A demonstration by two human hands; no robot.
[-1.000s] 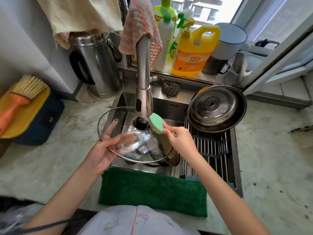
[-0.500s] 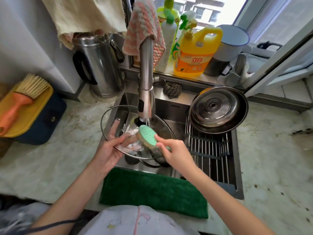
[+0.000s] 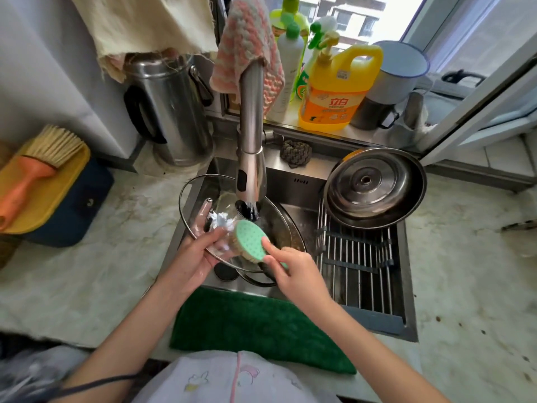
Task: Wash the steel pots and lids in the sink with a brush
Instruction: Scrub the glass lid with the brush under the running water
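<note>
Presumably slick and fragile, the wet glass lid [image 3: 280, 221] tilts over the sink [image 3: 290, 181], its near rim pinched in our left hand [image 3: 194, 257] grip, our right hand [image 3: 297, 273] grip clasping the brush [image 3: 250, 241].

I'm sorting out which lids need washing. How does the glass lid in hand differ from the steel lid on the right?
The glass lid is see-through; the steel lid is opaque and shiny. The glass lid is held tilted by the left hand under the faucet, with the brush in the right hand on it; the steel lid rests untouched in a steel pan. Both are round.
</note>
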